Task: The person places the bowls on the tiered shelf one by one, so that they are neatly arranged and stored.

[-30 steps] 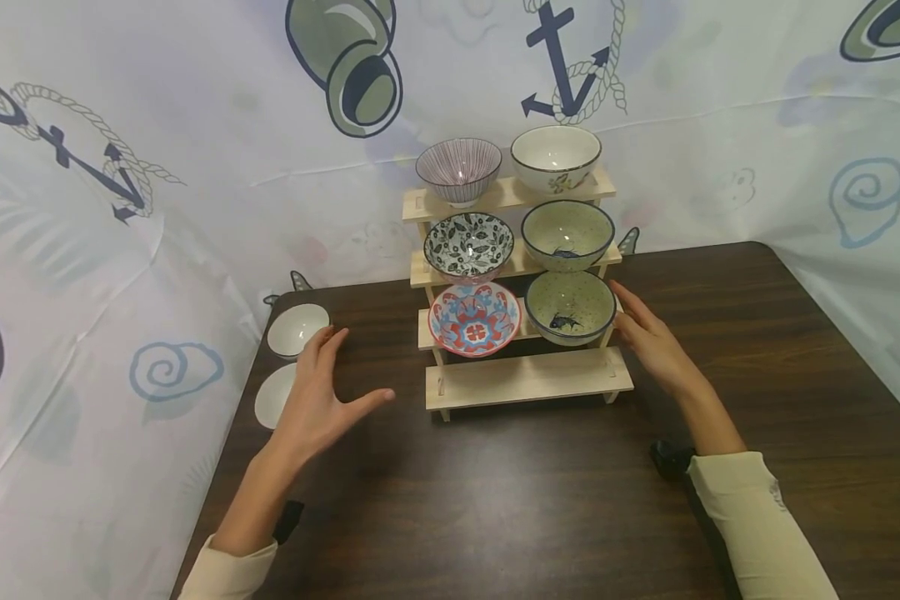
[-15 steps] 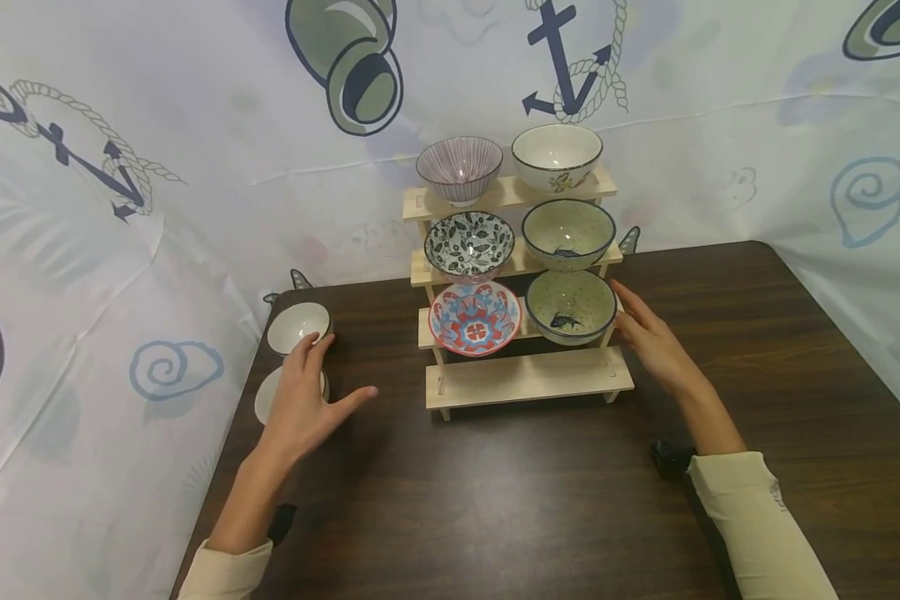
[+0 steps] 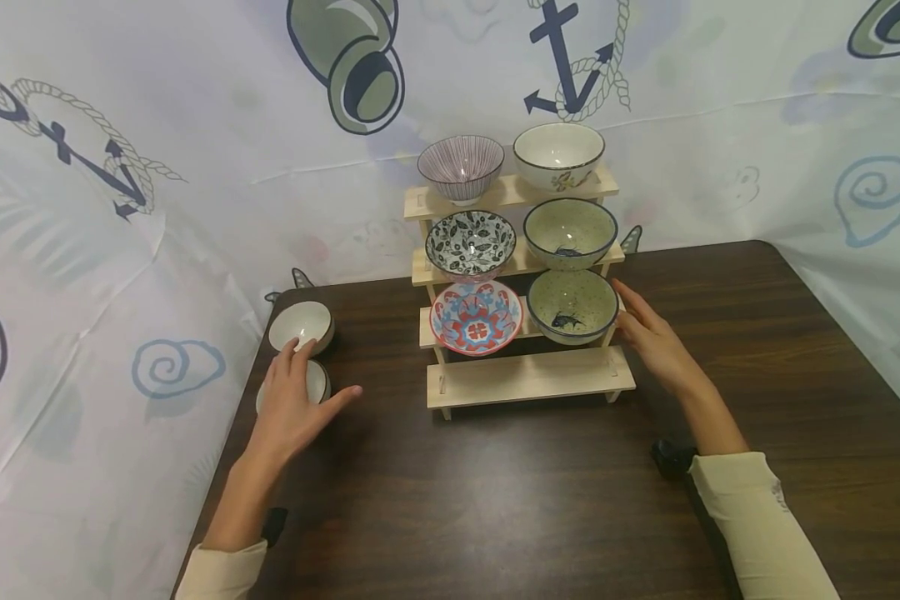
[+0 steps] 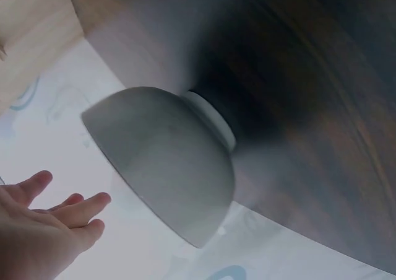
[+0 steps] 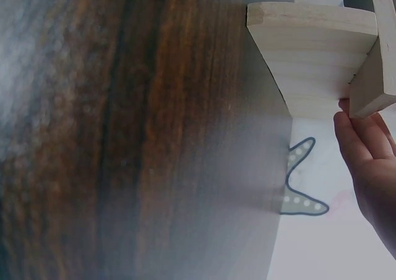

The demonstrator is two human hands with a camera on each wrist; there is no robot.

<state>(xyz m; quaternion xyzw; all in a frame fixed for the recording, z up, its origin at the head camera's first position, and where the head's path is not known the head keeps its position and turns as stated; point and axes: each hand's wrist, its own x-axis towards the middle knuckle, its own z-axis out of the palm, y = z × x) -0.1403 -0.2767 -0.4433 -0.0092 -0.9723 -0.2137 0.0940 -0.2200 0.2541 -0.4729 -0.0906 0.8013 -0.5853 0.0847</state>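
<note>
My left hand (image 3: 288, 408) hovers over two small white bowls at the table's left edge, fingers spread and thumb pointing right. It partly covers the nearer white bowl (image 3: 317, 382); its fingertips overlap the front of the farther white bowl (image 3: 300, 325). In the left wrist view the hand (image 4: 52, 224) appears apart from a plain pale bowl (image 4: 167, 162). My right hand (image 3: 656, 342) rests its extended fingers against the right side of a wooden tiered stand (image 3: 528, 379), beside a green speckled bowl (image 3: 573, 304). The right wrist view shows those fingers (image 5: 359, 137) at the stand's wooden edge.
Upper tiers carry a striped bowl (image 3: 461, 167), a white floral-sided bowl (image 3: 558, 154), a black-and-white leaf bowl (image 3: 471, 243) and another green bowl (image 3: 570, 232). A red-and-blue bowl (image 3: 477, 318) sits on the third tier. A printed cloth (image 3: 217, 125) hangs behind the dark table (image 3: 480, 517).
My left hand has moved left over the two white bowls, uncovering the right side of the nearer one. The right hand has stayed at the stand.
</note>
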